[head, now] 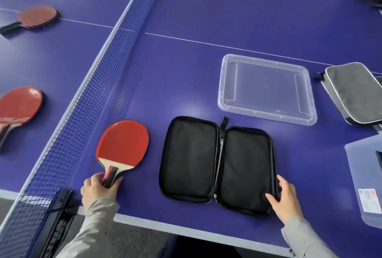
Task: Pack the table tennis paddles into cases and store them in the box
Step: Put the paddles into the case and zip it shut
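Gripping the handle of a red-faced paddle (123,146), the L hand (97,188) is holding it flat on the blue table (206,19), just beside the net (99,84). The R hand (283,199), fingers loosely straight, is resting on the near-right corner of the black case (217,164), which is lying unzipped & open next to the paddle. A clear plastic lid (266,89) & a grey case (353,92) are lying beyond.

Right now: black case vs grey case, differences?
The black case lies unzipped and spread open; the grey case is closed. The black case is plain black; the grey case has white piping. The right hand rests on the black case; no hand touches the grey case. Both lie on the blue table.
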`<state>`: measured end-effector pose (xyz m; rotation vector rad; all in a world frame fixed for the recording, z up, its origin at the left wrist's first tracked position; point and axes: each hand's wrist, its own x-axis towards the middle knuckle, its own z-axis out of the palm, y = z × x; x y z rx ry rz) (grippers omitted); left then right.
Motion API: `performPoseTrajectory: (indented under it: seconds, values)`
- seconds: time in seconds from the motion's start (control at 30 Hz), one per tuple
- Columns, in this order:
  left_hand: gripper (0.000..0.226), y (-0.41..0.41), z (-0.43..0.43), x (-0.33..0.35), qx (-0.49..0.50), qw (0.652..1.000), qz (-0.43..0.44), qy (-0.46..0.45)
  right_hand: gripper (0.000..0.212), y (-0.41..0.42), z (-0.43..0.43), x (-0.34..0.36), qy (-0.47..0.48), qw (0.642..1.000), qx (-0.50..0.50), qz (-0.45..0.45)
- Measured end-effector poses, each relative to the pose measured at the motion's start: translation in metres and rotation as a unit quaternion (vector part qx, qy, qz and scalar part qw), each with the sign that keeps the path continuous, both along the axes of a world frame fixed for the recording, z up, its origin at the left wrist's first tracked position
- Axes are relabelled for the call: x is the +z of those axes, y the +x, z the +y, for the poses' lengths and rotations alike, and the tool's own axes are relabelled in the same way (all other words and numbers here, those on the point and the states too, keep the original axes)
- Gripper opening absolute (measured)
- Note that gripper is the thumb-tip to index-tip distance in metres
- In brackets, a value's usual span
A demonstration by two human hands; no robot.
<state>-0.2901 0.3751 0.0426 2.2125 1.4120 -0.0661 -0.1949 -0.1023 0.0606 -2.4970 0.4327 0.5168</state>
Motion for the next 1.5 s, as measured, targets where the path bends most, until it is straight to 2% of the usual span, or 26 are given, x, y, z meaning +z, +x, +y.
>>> performPoseTrajectory:
  seconds: [0.23,0.6,0.87,1.0,1.13,1.3,1.5]
  values:
    - [0.043,0.004,0.003,-0.008,0.014,0.999,-0.043,-0.001,0.071,-0.001,0.005,0.001,-0.036,0.999,0.009,0.022]
    - [0.040,0.006,0.005,-0.003,0.008,0.998,-0.056,-0.006,0.074,0.001,0.011,0.005,-0.077,0.995,0.027,0.056]
    - [0.041,0.018,-0.014,0.021,-0.009,0.997,-0.072,0.001,0.073,0.003,0.006,0.007,-0.054,0.996,0.024,0.064]
    - [0.038,0.034,-0.061,0.037,-0.019,0.993,-0.116,-0.006,0.074,0.003,-0.002,0.007,-0.038,0.996,0.038,0.066]
    - [0.043,0.054,-0.132,0.048,-0.037,0.989,-0.139,-0.038,0.074,0.005,-0.013,0.006,-0.030,0.995,0.067,0.070]
    - [0.036,0.069,-0.230,0.046,-0.065,0.979,-0.172,-0.087,0.073,0.008,-0.028,0.004,-0.016,0.992,0.108,0.065]
    - [0.035,0.074,-0.315,0.028,-0.078,0.978,-0.173,-0.089,0.073,0.009,-0.037,-0.003,0.003,0.988,0.148,0.038]
